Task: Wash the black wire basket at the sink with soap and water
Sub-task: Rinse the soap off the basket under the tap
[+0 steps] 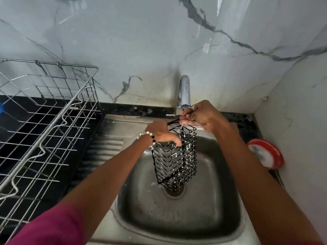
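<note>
Over the sink (178, 225), black wire basket (175, 156) hanging upright (long axis vertical), both hands' grip on its rim, left hand (161, 132), right hand (203, 115)

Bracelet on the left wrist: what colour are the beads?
Mostly white or pearly beads, with a couple of black ones, on the bracelet. The head view, the only one, shows it.

Single head-worn wide-angle view, facing forward and down.
Close above the sink (177, 218); both forearms enter from the bottom edge; marble wall (141, 41) fills the upper half.
</note>
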